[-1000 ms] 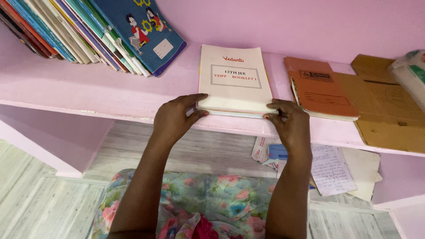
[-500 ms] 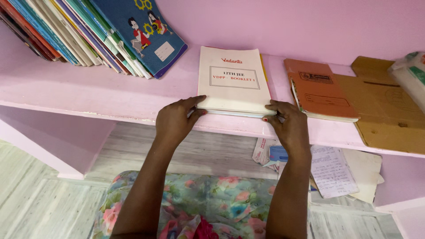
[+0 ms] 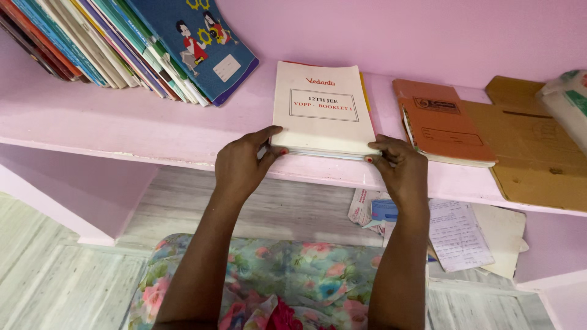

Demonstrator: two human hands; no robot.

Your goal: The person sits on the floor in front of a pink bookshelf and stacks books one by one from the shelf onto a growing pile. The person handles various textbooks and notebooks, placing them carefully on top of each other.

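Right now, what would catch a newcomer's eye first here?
A cream booklet lies flat at the middle of the pink shelf, with the left hand and right hand gripping its near corners. At upper left, a leaning row of books ends in a blue cartoon cover.

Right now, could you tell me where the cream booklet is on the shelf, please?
The cream booklet lies flat mid-shelf in the head view, between leaning books and an orange notebook, with both hands at its near corners.

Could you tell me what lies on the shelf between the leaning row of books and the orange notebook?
In the head view, a cream booklet lies flat there, held at its near corners by the left hand and right hand. Otherwise only bare pink shelf shows.
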